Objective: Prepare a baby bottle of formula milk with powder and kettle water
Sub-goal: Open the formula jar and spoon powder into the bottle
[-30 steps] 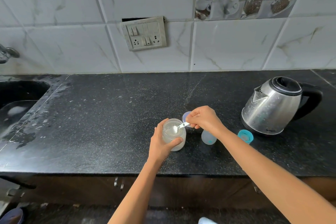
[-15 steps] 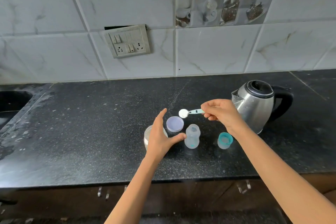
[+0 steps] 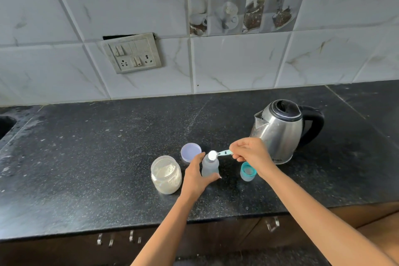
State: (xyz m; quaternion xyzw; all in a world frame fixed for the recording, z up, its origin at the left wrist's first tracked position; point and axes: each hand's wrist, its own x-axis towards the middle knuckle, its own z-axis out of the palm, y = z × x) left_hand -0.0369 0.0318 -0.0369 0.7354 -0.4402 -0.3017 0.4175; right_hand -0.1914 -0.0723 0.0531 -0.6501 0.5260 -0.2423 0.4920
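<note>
Powder jar: open on the black counter, part-filled with white powder.
Jar lid: flat on the counter, just behind the jar.
Left hand: thumb and fingers wrapped round the baby bottle, which stands upright on the counter.
Scoop: bowl full of white powder, right over the bottle's open mouth.
Right hand: fingertips pinching the scoop's handle.
Teal cap: on the counter under the right wrist (apart from the bottle).
Kettle: steel, far right, spout facing the hands.
</note>
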